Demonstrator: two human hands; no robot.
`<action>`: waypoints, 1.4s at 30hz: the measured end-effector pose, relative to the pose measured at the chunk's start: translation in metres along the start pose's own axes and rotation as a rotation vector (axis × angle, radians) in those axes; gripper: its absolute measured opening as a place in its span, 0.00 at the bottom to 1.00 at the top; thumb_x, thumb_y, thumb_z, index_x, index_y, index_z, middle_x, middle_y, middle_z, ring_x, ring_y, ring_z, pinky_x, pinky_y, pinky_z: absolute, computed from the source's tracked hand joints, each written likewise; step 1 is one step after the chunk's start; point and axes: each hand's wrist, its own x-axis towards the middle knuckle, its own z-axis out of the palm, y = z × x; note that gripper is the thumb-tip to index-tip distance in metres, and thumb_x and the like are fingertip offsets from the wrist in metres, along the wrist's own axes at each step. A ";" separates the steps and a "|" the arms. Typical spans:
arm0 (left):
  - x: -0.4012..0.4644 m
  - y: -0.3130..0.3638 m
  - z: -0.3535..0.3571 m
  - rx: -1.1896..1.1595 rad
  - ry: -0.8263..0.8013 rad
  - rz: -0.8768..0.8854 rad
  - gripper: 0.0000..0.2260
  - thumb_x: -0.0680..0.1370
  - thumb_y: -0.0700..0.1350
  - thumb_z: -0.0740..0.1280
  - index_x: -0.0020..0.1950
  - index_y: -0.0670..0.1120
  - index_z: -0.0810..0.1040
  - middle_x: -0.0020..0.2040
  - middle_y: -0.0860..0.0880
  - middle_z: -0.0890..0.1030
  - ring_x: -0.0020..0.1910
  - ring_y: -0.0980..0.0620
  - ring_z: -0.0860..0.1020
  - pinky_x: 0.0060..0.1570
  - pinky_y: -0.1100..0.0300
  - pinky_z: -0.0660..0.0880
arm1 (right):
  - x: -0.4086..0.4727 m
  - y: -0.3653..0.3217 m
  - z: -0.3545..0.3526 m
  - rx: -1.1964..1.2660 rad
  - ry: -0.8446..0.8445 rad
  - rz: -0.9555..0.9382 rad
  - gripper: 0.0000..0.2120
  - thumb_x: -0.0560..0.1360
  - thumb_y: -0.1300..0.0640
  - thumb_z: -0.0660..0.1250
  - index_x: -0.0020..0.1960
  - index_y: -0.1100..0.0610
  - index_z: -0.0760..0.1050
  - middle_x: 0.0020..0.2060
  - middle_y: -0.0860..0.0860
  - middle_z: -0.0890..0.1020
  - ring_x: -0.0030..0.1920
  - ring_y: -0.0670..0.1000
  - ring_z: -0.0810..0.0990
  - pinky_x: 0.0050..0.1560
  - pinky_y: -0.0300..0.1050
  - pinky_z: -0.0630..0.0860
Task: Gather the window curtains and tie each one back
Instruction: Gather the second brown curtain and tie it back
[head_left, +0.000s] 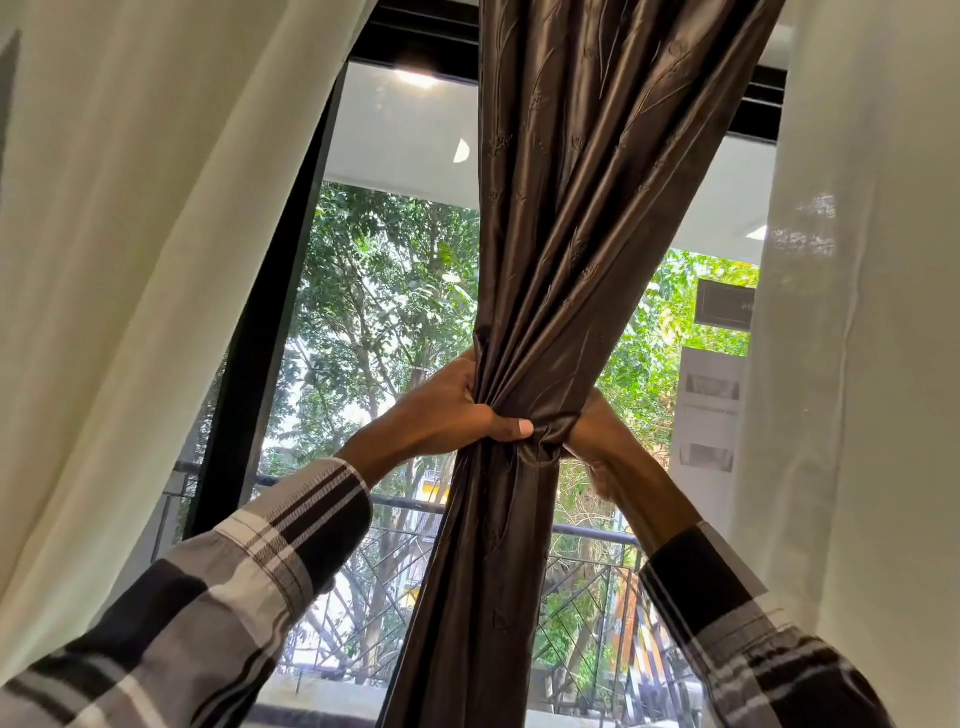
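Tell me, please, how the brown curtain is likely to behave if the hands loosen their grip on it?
The brown curtain looks floppy: it folds into tight pleats where the left hand and right hand squeeze it, so it would probably spread again. Its satin sheen suggests it is slippery and may slide through loose fingers. It seems light, hanging from above.

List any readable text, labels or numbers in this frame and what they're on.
None readable.
Dark sign outside, right of the brown curtain: faint marks, too blurred to read.
White board below it: grey patches, no legible text.
Curtains and plaid sleeves: no print.
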 end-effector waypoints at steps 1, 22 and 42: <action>0.000 0.000 0.000 0.000 0.005 0.005 0.23 0.70 0.36 0.75 0.63 0.46 0.75 0.47 0.61 0.81 0.43 0.70 0.80 0.44 0.76 0.73 | 0.000 -0.001 0.001 0.007 0.011 0.007 0.12 0.75 0.71 0.65 0.39 0.57 0.77 0.38 0.53 0.81 0.35 0.51 0.79 0.43 0.48 0.77; -0.007 0.005 -0.001 -0.051 0.024 -0.046 0.17 0.70 0.37 0.75 0.58 0.47 0.80 0.51 0.54 0.84 0.50 0.60 0.82 0.51 0.68 0.77 | -0.014 -0.002 -0.010 0.096 -0.024 0.072 0.15 0.75 0.73 0.63 0.47 0.54 0.79 0.42 0.55 0.85 0.51 0.63 0.80 0.60 0.69 0.73; 0.003 0.004 -0.001 0.618 0.333 -0.126 0.21 0.66 0.55 0.76 0.51 0.43 0.80 0.45 0.46 0.80 0.42 0.46 0.78 0.40 0.60 0.71 | -0.018 -0.002 -0.057 -0.161 -0.071 0.047 0.09 0.79 0.62 0.65 0.56 0.63 0.81 0.46 0.58 0.85 0.37 0.49 0.84 0.38 0.42 0.80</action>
